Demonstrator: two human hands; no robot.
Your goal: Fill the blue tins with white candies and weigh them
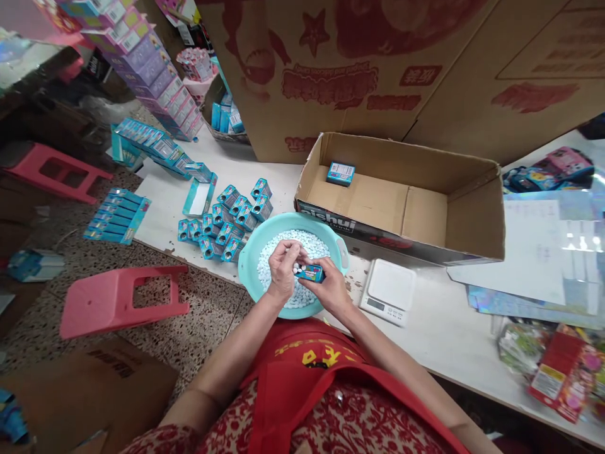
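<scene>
My right hand (333,287) grips a small blue candy box (312,273) over a light-green basin (249,252) of white candies (299,297). At the box's left end, my left hand (282,268) has its fingers pinched together. A few white candies show between that hand and the box; whether the fingers hold any is hard to make out. Left of the basin stand several small blue boxes (224,214) with round dark holes in their ends. One blue box (340,173) lies inside an open cardboard carton (401,243) behind the basin.
A white digital scale (390,287) sits right of the basin. Papers (515,246) and candy packets (562,372) lie farther right. Big cardboard sheets (378,82) stand behind. Stacked pink and purple boxes (146,66) rise at back left; a red stool (108,299) is on the floor.
</scene>
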